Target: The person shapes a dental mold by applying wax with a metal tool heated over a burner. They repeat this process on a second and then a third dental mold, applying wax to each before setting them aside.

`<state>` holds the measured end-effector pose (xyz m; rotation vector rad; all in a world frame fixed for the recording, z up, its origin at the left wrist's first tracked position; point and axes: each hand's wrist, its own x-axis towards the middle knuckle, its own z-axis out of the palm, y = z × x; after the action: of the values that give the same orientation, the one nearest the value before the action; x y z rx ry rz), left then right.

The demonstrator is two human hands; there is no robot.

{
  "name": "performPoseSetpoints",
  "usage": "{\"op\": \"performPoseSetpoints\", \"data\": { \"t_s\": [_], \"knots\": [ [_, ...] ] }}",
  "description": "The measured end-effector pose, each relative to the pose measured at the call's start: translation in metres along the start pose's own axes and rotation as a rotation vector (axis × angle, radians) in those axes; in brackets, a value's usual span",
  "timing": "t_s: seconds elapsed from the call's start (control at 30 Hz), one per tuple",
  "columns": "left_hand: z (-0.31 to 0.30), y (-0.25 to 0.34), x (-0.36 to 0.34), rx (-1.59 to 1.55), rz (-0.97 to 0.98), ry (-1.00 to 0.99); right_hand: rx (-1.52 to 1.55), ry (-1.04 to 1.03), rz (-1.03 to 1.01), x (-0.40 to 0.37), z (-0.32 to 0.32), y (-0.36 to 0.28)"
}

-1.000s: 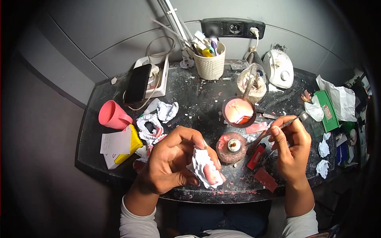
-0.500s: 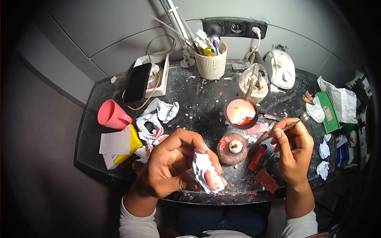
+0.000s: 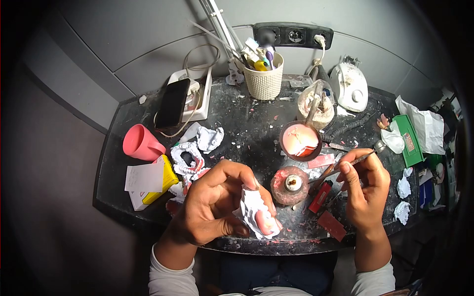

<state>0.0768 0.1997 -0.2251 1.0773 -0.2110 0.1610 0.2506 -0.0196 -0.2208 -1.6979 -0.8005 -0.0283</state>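
Held in my left hand (image 3: 215,204) is a white plaster dental cast (image 3: 254,212) with pink wax on its lower part, just above the front edge of the table. My right hand (image 3: 365,190) grips a thin metal tool (image 3: 363,157) between thumb and fingers. The tool's far end points left, close to a round glass burner (image 3: 290,186) with a pinkish body and a white collar. Behind the burner, a small dark pan (image 3: 301,141) holds pink and red wax. A red lighter (image 3: 321,196) lies between the burner and my right hand.
White casts (image 3: 186,159), a pink mug (image 3: 142,143) and a yellow box (image 3: 167,173) are on the left. Farther back stand a phone (image 3: 172,104), a woven cup (image 3: 263,84) and a white device (image 3: 349,88). A green box (image 3: 408,140) lies right, pink wax sheet (image 3: 332,225) near the front.
The view has shifted very slightly. Both hands keep nearly the same pose, with the cast and the tool still held.
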Motion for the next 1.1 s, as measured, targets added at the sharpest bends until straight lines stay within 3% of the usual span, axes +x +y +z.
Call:
{"op": "performPoseSetpoints", "data": {
  "t_s": [1.1],
  "knots": [
    [0.0004,0.0007,-0.0006,-0.004,0.004,0.014,0.006,-0.003,0.014,-0.0002,-0.0004,-0.0029]
  ]
}}
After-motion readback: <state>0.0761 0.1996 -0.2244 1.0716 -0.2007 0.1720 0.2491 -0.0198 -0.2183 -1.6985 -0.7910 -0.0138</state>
